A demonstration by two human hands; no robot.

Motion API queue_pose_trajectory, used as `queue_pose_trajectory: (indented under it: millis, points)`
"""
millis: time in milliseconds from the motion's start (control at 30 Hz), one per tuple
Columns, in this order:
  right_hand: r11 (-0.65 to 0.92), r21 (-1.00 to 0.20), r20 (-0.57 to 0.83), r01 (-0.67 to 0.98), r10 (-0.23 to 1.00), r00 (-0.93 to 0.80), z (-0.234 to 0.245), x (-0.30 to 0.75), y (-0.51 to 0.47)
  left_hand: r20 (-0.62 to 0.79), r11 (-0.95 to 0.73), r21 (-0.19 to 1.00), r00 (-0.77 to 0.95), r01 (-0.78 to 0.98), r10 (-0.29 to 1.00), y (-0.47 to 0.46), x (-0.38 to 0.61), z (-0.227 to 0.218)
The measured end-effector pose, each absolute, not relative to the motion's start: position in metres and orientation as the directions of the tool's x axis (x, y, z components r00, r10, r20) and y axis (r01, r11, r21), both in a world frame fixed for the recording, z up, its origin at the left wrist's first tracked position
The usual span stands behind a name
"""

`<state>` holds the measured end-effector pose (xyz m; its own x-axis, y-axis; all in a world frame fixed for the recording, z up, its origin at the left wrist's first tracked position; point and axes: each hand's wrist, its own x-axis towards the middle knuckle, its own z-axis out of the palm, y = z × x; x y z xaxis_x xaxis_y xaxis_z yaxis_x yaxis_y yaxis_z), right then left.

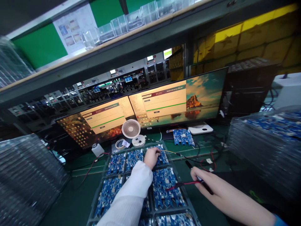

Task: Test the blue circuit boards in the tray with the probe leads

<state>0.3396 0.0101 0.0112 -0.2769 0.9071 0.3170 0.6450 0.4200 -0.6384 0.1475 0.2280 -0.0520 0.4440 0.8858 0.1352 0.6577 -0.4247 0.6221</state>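
Observation:
A clear tray [175, 169] in front of me holds several blue circuit boards [164, 185]. My left hand [151, 157], in a white sleeve, reaches to the tray's far row and is closed on a thin yellow-wired plug over a board there. My right hand [204, 183] rests to the right of the tray, fingers closed around a black test probe [198, 179] with a red lead [178, 185] that runs across a board.
Two wide monitors [164, 100] stand behind the tray, with a small white desk fan [131, 128], a tape roll [120, 144] and a white bottle [97, 149] before them. Stacks of clear trays rise at the left [25, 175] and right [265, 147]. A loose board [183, 137] lies by a white box [200, 128].

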Motion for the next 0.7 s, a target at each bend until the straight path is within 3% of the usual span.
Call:
queue_pose_trajectory:
  millis: [167,233,300,367,467,567,700]
  points:
    - [0.41,-0.651,0.329,0.638,0.911,-0.25,0.009,0.334,0.016,0.166,-0.406,0.668,0.407,0.624,0.898,0.201,0.141,-0.027]
    - [0.41,-0.655,0.341,0.635,0.91,-0.235,0.009,0.33,0.018,0.149,-0.434,0.728,0.494,0.531,0.856,0.175,0.129,-0.006]
    - [0.407,-0.657,0.351,0.635,0.91,-0.22,0.008,0.328,0.02,0.009,-0.379,0.879,0.785,0.289,0.619,0.144,0.113,0.013]
    - [0.403,-0.657,0.348,0.637,0.912,-0.219,0.006,0.328,0.022,-0.134,-0.219,0.946,0.905,0.237,0.403,0.116,0.095,0.029]
    - [0.375,-0.653,0.288,0.658,0.927,-0.242,0.003,0.33,0.022,-0.282,-0.254,0.879,0.869,0.404,0.406,0.088,0.07,0.043]
    - [0.298,-0.641,0.154,0.707,0.953,-0.262,0.001,0.333,0.021,-0.272,-0.458,0.704,0.801,0.543,0.533,0.078,0.051,0.055]
    - [0.21,-0.618,0.0,0.757,0.964,-0.268,0.0,0.335,0.019,-0.257,-0.577,0.591,0.809,0.565,0.529,0.075,0.036,0.071]
